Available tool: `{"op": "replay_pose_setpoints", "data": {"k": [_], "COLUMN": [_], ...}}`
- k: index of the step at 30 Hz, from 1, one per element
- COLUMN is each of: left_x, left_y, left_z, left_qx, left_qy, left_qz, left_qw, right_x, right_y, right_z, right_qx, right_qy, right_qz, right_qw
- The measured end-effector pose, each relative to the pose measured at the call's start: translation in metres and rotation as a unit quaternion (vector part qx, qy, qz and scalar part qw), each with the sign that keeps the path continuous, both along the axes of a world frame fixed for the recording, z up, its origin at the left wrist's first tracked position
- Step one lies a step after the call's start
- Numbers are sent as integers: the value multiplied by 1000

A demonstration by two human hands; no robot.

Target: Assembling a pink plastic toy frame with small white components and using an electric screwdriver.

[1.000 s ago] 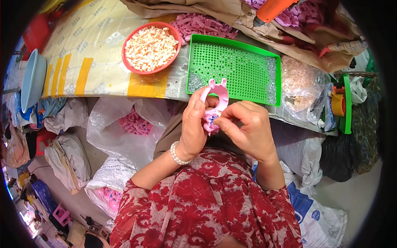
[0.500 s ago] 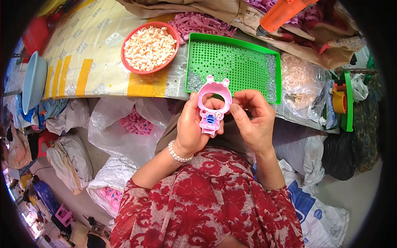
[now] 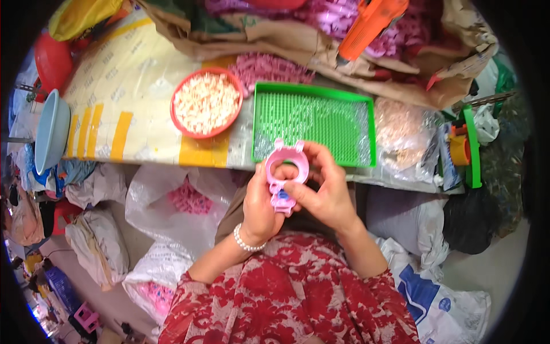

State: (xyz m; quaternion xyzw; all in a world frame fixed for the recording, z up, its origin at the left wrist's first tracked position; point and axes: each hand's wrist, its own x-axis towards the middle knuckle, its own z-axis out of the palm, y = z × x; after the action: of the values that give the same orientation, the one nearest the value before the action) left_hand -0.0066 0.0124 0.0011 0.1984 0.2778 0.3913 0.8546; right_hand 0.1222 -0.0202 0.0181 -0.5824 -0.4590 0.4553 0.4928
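Above my lap, a pink plastic toy shell (image 3: 287,151) with two small ears, a large round opening and a little body is between my hands. A blue part (image 3: 282,195) shows in its body, partly covered. Closed round the shell from the left, my left hand (image 3: 258,207) has its fingers behind it. My right hand (image 3: 328,198) presses its thumb onto the body, beside the blue part, while its fingers reach behind the upper right rim. Whether a tiny piece sits under that thumb is hidden. Just beyond, a green tray (image 3: 372,129) holds small metal bits.
Left of the tray stands a red bowl (image 3: 173,117) of cream-coloured small parts. Pink pieces (image 3: 269,70) lie behind. An orange power screwdriver (image 3: 369,31) hangs at the upper right. A clear bag (image 3: 398,132) of pale parts and a blue basin (image 3: 52,132) flank the table.
My right hand has moved from beside the shell onto it, its thumb now on the body. The shell sits slightly lower and further left. The whole view has shifted, showing more of the far side.
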Motion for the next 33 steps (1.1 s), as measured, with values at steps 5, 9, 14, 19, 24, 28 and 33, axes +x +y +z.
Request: {"op": "replay_pose_setpoints", "data": {"k": [5, 9, 14, 19, 24, 28, 33], "left_x": [-6, -15, -32, -46, -50, -45, -21], "left_y": [8, 8, 11, 13, 15, 16, 14], "left_z": [4, -3, -2, -3, -15, -10, -9], "left_qx": [-4, 9, -10, -6, 14, 3, 15], "left_qy": [-23, -50, -52, -37, -39, -39, -30], "left_qz": [-15, -3, 23, 35, 26, 16, -43], "left_qw": [1000, 999, 998, 999, 999, 999, 999], "right_x": [1, 13, 0, -16, -1, 35, 91], "right_y": [7, 22, 74, 132, 117, 65, -14], "right_z": [1, 11, 29, 19, 32, 21, 8], "right_qx": [38, 40, 64, 253, 281, 208, 108], "right_qy": [12, -2, -179, -471, -485, -415, -384], "right_qz": [-33, -31, 16, 29, -47, -102, -268], "right_qw": [999, 999, 982, 845, 827, 880, 877]}}
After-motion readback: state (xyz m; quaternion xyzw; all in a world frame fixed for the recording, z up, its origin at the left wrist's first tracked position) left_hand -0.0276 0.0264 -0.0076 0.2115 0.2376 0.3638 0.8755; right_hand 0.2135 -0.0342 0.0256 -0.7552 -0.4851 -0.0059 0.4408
